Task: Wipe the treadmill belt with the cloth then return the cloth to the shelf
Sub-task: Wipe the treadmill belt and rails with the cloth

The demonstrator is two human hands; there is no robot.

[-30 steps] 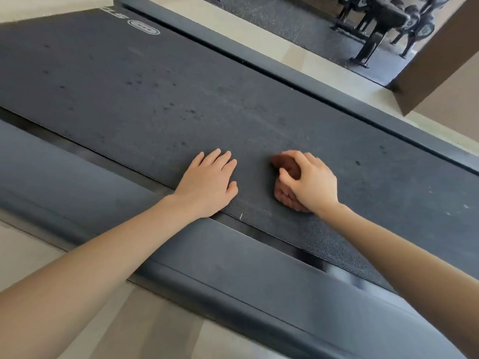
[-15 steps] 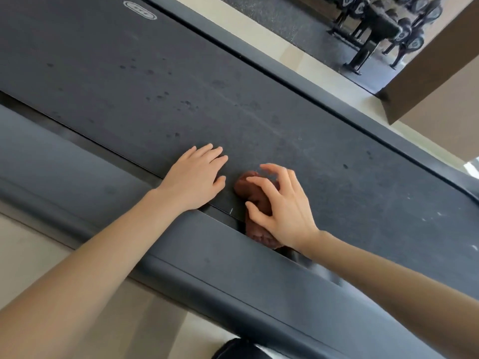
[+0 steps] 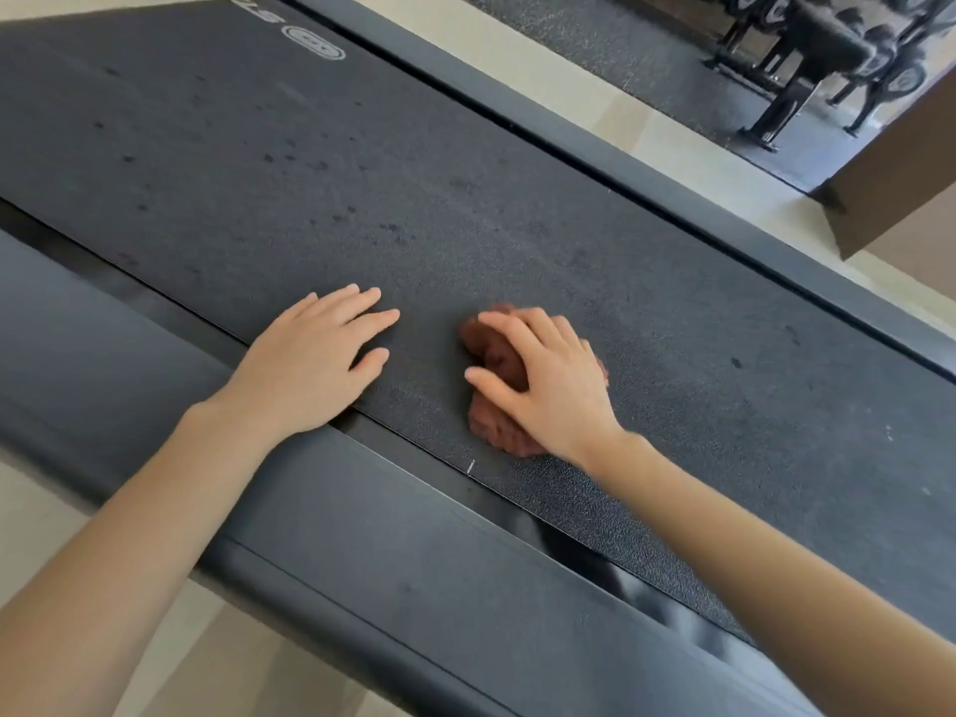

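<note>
A bunched brown cloth (image 3: 494, 424) is gripped under the curled fingers of the right hand (image 3: 553, 388) at the centre of the frame, on the treadmill belt (image 3: 465, 199) near its lower edge; the left hand (image 3: 310, 359) is laid flat on the belt, fingers straight, just left of the cloth and apart from it

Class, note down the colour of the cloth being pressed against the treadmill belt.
Reddish brown: the cloth shows best in the head view, under the right hand.

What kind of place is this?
Probably a gym. A long treadmill belt fills the view, and the right hand presses a cloth on it. Behind, a black rack of what look like weights stands on a dark mat.
</note>
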